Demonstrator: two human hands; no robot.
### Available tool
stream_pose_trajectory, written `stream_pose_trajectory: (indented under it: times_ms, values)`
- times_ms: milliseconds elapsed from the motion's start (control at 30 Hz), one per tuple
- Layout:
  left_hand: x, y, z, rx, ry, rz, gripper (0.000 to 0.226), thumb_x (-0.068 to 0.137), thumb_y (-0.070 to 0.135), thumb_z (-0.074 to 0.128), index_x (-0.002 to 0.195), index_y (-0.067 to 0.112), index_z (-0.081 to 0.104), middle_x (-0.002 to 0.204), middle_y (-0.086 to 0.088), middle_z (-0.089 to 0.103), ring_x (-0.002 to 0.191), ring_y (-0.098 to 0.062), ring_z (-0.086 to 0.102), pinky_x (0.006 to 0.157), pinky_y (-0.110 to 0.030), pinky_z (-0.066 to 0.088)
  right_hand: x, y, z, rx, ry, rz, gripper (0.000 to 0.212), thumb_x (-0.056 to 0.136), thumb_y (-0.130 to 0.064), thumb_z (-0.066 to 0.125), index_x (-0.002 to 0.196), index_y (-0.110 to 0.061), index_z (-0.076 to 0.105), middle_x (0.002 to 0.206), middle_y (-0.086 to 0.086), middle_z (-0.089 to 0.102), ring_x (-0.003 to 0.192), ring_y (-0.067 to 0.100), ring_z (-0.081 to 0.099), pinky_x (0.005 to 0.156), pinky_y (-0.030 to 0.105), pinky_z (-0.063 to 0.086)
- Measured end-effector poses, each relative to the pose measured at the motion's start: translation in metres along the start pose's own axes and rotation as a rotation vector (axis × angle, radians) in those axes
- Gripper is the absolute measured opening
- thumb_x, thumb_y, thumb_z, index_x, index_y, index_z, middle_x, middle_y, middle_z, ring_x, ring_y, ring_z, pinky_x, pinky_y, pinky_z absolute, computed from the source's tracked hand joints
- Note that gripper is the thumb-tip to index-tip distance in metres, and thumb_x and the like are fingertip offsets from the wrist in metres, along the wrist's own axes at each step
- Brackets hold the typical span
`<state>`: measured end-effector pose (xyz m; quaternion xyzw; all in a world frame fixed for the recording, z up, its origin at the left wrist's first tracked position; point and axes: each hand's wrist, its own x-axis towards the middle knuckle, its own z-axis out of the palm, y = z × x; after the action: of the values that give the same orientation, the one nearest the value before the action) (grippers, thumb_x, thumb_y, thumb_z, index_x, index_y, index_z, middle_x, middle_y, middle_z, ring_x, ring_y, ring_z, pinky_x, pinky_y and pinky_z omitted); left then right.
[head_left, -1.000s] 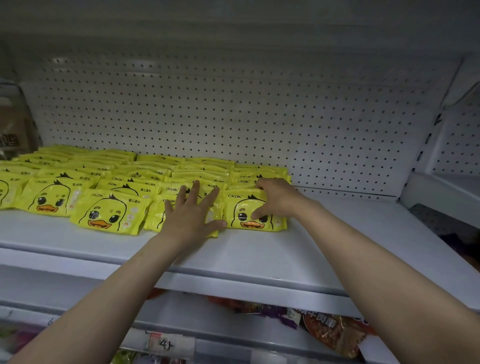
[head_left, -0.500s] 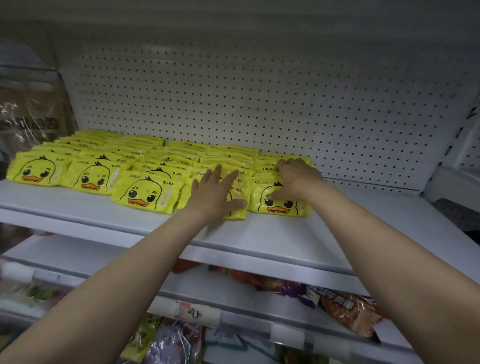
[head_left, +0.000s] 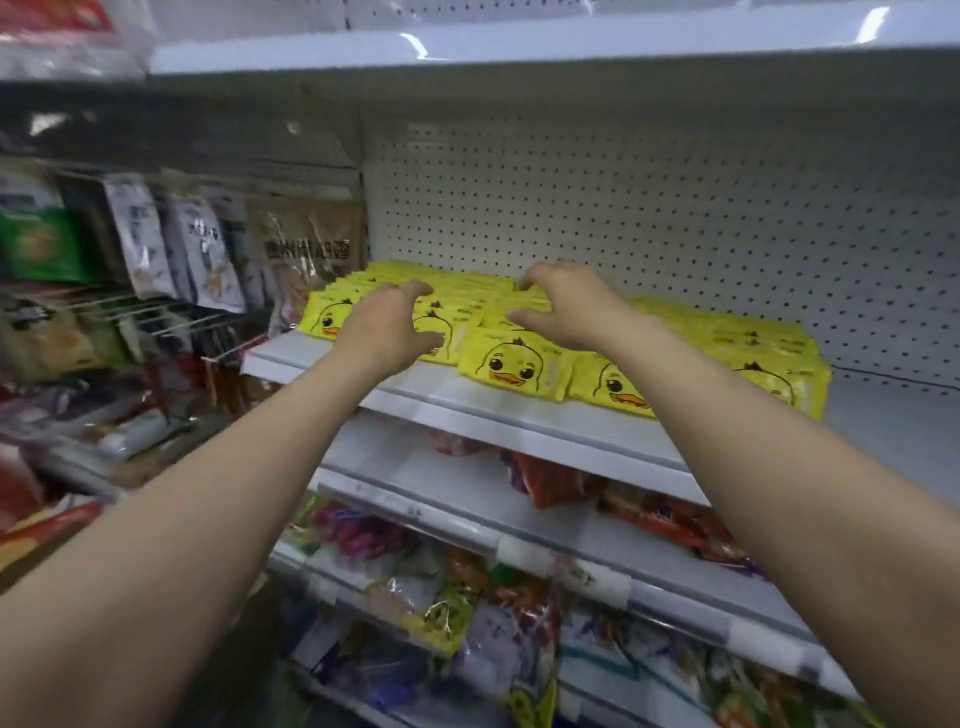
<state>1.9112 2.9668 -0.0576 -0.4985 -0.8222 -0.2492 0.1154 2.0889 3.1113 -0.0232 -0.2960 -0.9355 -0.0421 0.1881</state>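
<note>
From your head camera, the yellow plastic packs printed with a cartoon duck face (head_left: 511, 364) lie flat in overlapping rows on the white metal shelf (head_left: 519, 418), running from its left end back to the white perforated back panel (head_left: 675, 208). Your left hand (head_left: 387, 330) is over the packs near the left end, fingers bent and thumb spread toward the front row. Your right hand (head_left: 571, 306) is just beside it, over the middle rows, fingers hooked downward. With either hand, you cannot tell whether it grasps a pack or only touches the tops. Clear hanging bags (head_left: 202, 249) fill the rack to the left, and red snack bags (head_left: 649, 512) lie on the shelf below.
</note>
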Motion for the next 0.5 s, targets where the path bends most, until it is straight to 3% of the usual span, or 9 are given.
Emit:
stream_pose_trajectory:
  times_ms: [267, 500]
  values:
    - [-0.093, -0.144, -0.080, 0.044, 0.106, -0.063, 0.059, 0.087, 0.040, 0.066, 0.139, 0.018, 0.048, 0.130, -0.011, 0.057, 0.117, -0.029, 0.053, 0.092, -0.037, 0.043, 0.013, -0.179, 0.031, 0.189, 0.019, -0.200, 0.053, 0.088, -0.059, 0.057, 0.131, -0.028, 0.053, 0.136, 0.000, 0.055, 0.128, 0.025, 0.047, 0.100, 0.041, 0.044]
    - [-0.147, -0.234, -0.116, 0.125, 0.197, -0.147, 0.050, 0.090, 0.039, 0.063, 0.134, 0.020, 0.052, 0.122, -0.011, 0.058, 0.113, -0.029, 0.053, 0.089, -0.037, 0.043, 0.031, -0.297, 0.068, 0.296, 0.007, -0.338, 0.049, 0.087, -0.054, 0.061, 0.126, -0.026, 0.055, 0.127, 0.003, 0.058, 0.122, 0.026, 0.050, 0.096, 0.040, 0.045]
